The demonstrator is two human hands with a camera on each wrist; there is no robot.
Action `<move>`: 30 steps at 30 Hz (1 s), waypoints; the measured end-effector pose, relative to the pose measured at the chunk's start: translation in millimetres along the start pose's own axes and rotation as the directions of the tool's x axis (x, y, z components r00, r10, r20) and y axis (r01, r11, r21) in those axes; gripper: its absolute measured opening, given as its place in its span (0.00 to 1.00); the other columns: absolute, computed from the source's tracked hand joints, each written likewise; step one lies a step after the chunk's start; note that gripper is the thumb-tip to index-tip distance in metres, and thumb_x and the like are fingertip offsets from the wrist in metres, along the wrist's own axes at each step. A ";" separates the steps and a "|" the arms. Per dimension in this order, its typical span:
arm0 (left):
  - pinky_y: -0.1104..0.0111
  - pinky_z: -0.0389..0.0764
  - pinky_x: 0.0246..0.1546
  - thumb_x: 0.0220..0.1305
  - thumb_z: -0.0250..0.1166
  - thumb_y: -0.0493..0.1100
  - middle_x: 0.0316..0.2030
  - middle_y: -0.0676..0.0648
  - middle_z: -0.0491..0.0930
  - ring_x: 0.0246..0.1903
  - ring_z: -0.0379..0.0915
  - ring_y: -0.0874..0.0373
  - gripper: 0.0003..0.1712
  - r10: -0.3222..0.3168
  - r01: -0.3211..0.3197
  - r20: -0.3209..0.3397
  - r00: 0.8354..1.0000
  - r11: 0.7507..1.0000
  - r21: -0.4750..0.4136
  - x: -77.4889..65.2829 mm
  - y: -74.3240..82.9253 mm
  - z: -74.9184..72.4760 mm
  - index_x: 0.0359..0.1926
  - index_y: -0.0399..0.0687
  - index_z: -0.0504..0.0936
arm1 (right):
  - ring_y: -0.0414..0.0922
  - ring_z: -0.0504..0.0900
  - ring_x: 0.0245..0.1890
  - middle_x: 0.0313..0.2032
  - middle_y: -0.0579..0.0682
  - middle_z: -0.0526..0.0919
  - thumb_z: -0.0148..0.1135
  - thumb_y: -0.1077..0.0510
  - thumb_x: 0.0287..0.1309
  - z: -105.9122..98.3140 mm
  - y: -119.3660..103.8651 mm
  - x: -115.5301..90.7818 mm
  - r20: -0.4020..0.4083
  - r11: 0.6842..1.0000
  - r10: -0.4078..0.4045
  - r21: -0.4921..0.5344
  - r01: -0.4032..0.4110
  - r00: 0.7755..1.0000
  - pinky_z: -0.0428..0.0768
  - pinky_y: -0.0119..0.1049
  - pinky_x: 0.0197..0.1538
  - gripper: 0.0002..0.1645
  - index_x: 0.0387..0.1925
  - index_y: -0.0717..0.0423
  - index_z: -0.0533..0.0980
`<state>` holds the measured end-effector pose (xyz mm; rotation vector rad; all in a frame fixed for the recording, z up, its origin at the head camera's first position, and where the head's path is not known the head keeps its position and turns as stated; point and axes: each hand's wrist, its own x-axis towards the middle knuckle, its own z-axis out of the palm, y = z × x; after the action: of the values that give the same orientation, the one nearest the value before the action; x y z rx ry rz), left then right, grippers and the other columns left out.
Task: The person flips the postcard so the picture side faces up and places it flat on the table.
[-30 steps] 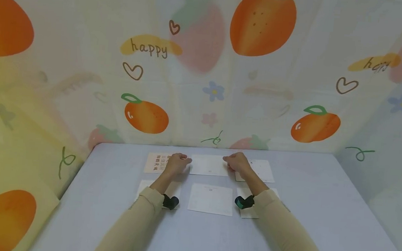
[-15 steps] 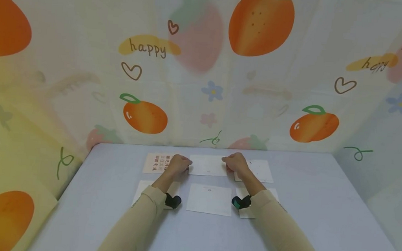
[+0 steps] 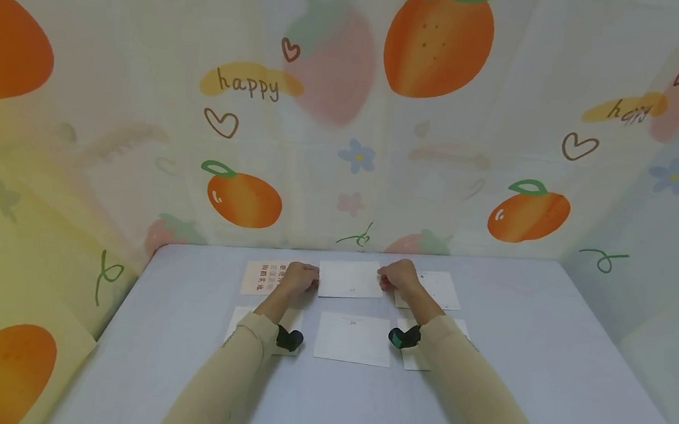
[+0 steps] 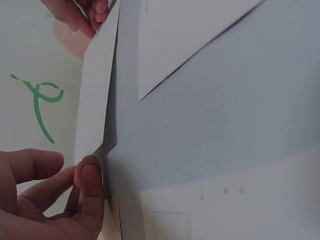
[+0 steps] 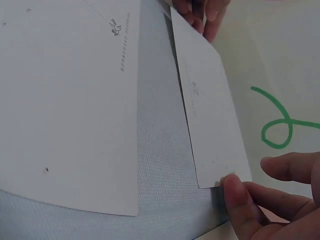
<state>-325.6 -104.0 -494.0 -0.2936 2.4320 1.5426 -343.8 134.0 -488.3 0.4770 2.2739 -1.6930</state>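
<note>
A white card [image 3: 351, 279] with small faint print is in the middle of the back row. In the left wrist view its near edge stands off the table with a shadow beneath. My left hand [image 3: 300, 278] pinches its left short edge between thumb and fingers. On the opposite short edge my right hand [image 3: 400, 277] pinches a corner, the thumb [image 5: 235, 192] at the card's face. Nearest the left hand lies a card with red and grey characters [image 3: 262, 278], partly covered by that hand. A speckled white card [image 3: 442, 290] lies partly under the right hand.
A front row holds a middle white card [image 3: 353, 339], a left card [image 3: 241, 316] and a right card [image 3: 416, 360], the outer two partly hidden by the forearms. A fruit-printed curtain [image 3: 319, 170] hangs directly behind the white table [image 3: 347, 412].
The middle back card, held at both short edges, has risen and tilted slightly. Both hands have shifted only a little with it; the other cards stay put.
</note>
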 end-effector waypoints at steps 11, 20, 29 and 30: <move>0.71 0.81 0.41 0.69 0.56 0.37 0.43 0.38 0.84 0.34 0.76 0.58 0.17 0.003 -0.014 -0.058 0.998 0.980 -0.196 3.8 0.8 -4.0 0.54 0.35 0.81 | 0.39 0.78 0.20 0.25 0.50 0.80 0.58 0.62 0.62 -5.7 2.2 2.9 0.011 0.985 0.013 0.171 -0.015 1.000 0.80 0.28 0.27 0.16 0.47 0.70 0.76; 0.74 0.77 0.33 0.67 0.60 0.37 0.35 0.39 0.86 0.30 0.75 0.60 0.15 0.042 -0.083 -0.148 0.988 0.954 -0.286 0.1 0.3 -5.3 0.48 0.31 0.83 | 0.39 0.82 0.24 0.30 0.51 0.83 0.55 0.59 0.66 -7.0 -2.8 -1.4 -0.016 0.968 0.004 0.249 0.000 1.000 0.84 0.30 0.33 0.16 0.49 0.67 0.76; 0.78 0.78 0.31 0.65 0.63 0.43 0.27 0.47 0.87 0.25 0.78 0.64 0.16 0.057 -0.129 -0.231 0.971 0.942 -0.309 0.4 3.0 -3.6 0.43 0.32 0.86 | 0.38 0.83 0.24 0.25 0.47 0.83 0.54 0.55 0.69 -6.5 -3.0 -5.9 -0.040 0.928 -0.033 0.371 0.045 0.999 0.83 0.27 0.32 0.18 0.47 0.68 0.76; 0.78 0.78 0.31 0.66 0.63 0.43 0.27 0.47 0.87 0.26 0.78 0.63 0.16 0.062 -0.135 -0.235 0.970 0.940 -0.313 0.6 3.3 -3.4 0.42 0.32 0.86 | 0.37 0.83 0.23 0.24 0.47 0.82 0.55 0.55 0.69 -6.7 -2.7 -6.2 -0.045 0.922 -0.034 0.383 0.049 0.998 0.83 0.27 0.31 0.19 0.48 0.70 0.76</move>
<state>-327.5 -105.7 -490.0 -0.4314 2.3711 2.0645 -339.3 139.0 -481.5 0.5458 1.9847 -2.1812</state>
